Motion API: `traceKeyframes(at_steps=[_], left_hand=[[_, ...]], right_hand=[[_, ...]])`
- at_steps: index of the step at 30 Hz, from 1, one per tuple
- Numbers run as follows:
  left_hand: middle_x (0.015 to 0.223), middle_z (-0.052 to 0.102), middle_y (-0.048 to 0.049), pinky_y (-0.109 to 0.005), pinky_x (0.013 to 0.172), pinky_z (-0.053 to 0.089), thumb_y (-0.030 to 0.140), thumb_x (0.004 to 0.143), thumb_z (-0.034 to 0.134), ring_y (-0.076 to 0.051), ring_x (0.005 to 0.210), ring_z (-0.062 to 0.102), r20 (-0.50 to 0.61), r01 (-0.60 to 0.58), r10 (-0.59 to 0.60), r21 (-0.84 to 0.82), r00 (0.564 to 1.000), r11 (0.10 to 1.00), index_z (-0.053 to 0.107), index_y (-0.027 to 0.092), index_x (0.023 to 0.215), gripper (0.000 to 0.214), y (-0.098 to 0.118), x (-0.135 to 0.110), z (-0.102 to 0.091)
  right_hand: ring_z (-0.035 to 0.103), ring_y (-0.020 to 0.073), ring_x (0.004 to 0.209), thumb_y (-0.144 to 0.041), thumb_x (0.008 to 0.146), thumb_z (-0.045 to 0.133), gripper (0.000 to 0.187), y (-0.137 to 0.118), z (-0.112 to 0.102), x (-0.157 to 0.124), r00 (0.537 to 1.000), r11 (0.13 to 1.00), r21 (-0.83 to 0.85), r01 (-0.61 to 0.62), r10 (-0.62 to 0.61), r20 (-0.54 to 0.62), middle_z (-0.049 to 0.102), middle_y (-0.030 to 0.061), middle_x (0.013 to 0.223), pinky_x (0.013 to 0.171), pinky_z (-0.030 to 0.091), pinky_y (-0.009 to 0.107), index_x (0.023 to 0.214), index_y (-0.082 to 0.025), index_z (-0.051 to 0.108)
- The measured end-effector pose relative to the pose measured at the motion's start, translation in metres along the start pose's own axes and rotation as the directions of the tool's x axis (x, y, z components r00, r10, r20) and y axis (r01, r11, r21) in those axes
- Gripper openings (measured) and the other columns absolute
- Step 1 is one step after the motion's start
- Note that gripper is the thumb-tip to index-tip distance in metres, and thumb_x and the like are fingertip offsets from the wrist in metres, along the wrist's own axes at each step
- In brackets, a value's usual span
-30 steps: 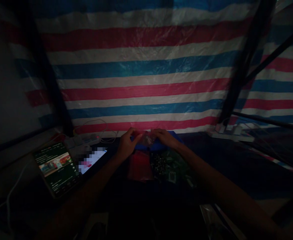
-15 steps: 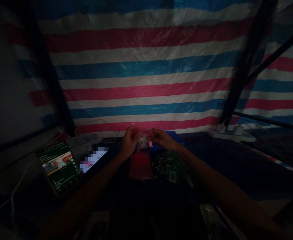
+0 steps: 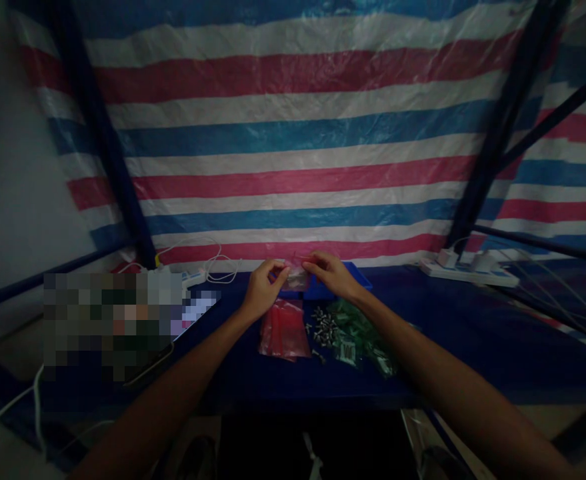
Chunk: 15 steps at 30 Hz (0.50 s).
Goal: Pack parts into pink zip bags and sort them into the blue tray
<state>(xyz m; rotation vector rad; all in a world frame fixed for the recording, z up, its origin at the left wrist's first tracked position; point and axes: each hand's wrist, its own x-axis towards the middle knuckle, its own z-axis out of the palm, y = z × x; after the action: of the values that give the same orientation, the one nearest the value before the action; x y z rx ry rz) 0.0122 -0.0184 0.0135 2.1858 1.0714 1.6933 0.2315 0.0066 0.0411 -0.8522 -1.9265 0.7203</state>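
Both hands meet over the far part of a dark blue table (image 3: 453, 333). My left hand (image 3: 261, 290) and my right hand (image 3: 330, 275) each pinch an edge of a small clear plastic bag (image 3: 297, 275) held between them, fingers closed on it. Below the hands lies a stack of red plastic bags (image 3: 283, 330). To its right sit a heap of small metal screws (image 3: 324, 325) and a pile of green packets (image 3: 360, 333).
A red, white and blue striped tarp (image 3: 293, 133) hangs behind the table. A white power strip (image 3: 465, 269) with plugs lies at the right, another strip with cables (image 3: 197, 273) at the left. A blue tray (image 3: 355, 277) sits behind my right hand. Dark blue frame posts (image 3: 103, 147) stand on both sides.
The scene has brightened. My hands have stayed together on the small bag and lifted it slightly. The view has shifted a little.
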Motion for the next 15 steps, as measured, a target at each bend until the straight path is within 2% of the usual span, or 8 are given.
traceKeyframes(at_steps=[4, 9, 12, 15], left_hand=[[0.09, 0.072, -0.0011, -0.028, 0.072, 0.051, 0.039, 0.099, 0.065, -0.016, 0.078, 0.067, 0.005, 0.031, -0.031, -0.025, 0.999, 0.999, 0.067, 0.021, 0.105, 0.019, -0.0003, -0.0006, 0.0001], [0.086, 0.071, -0.0005, -0.028, 0.074, 0.051, 0.039, 0.101, 0.061, -0.016, 0.078, 0.066, 0.001, 0.032, -0.032, -0.052, 0.999, 0.998, 0.066, 0.021, 0.094, 0.02, 0.0008, -0.0015, 0.0001], [0.084, 0.07, -0.0001, -0.027, 0.073, 0.05, 0.04, 0.101, 0.061, -0.016, 0.076, 0.065, -0.042, 0.037, -0.039, -0.049, 0.998, 0.998, 0.064, 0.02, 0.093, 0.021, 0.0018, -0.0012, -0.0003], [0.079, 0.067, 0.0011, -0.025, 0.07, 0.048, 0.041, 0.101, 0.06, -0.015, 0.072, 0.063, -0.058, 0.041, -0.045, -0.061, 0.997, 0.997, 0.063, 0.02, 0.09, 0.024, 0.002, -0.0007, -0.0005]], right_hand=[[0.054, 0.0208, 0.081, -0.056, 0.094, 0.063, 0.034, 0.0029, -0.0008, 0.0006, 0.999, 0.999, -0.007, 0.052, -0.052, 0.008, 0.058, 0.0045, 0.084, 0.071, 0.048, 0.034, 0.086, -0.023, 0.058], [0.054, 0.0212, 0.083, -0.054, 0.095, 0.063, 0.032, 0.0041, 0.0006, 0.0001, 0.999, 0.999, 0.031, 0.035, -0.036, 0.032, 0.06, 0.005, 0.086, 0.073, 0.047, 0.035, 0.09, -0.023, 0.06], [0.056, 0.0217, 0.083, -0.055, 0.092, 0.067, 0.033, 0.007, 0.0021, 0.0009, 0.997, 0.995, 0.082, 0.064, -0.067, 0.037, 0.062, 0.0051, 0.088, 0.074, 0.048, 0.036, 0.093, -0.022, 0.062], [0.054, 0.0202, 0.078, -0.051, 0.09, 0.071, 0.03, 0.0107, 0.0032, 0.0023, 0.993, 0.99, 0.103, 0.101, -0.106, 0.049, 0.061, 0.0038, 0.083, 0.071, 0.046, 0.035, 0.088, -0.022, 0.063]])
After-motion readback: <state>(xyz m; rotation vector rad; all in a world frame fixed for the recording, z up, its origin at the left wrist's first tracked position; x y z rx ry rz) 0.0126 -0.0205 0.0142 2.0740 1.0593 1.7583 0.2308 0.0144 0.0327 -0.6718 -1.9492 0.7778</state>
